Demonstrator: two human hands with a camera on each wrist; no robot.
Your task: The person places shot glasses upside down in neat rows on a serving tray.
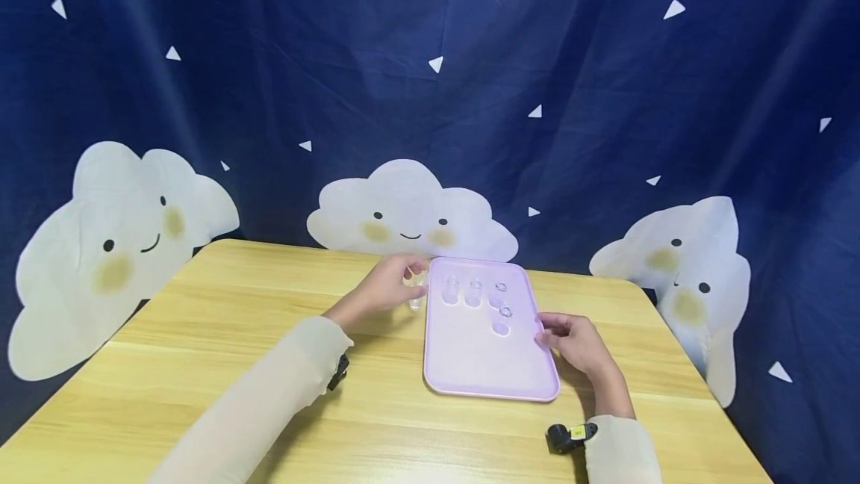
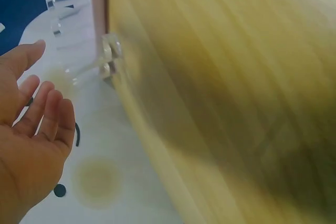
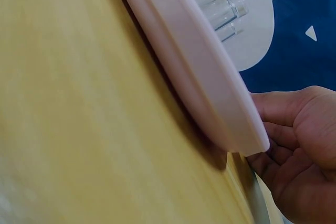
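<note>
A lilac tray lies on the wooden table, bearing several small clear cups, among them one cup at the left and another nearest the front. My right hand grips the tray's right rim between thumb and fingers; the right wrist view shows that tray edge close up. Just left of the tray, a clear cup stands on the table. Beside it is my left hand, palm facing the cup. In the left wrist view its relaxed fingers are apart from the clear cups.
The wooden table extends to both sides of the tray. Behind it hangs a dark blue curtain printed with white clouds and triangles. A black wrist camera sits at the right sleeve.
</note>
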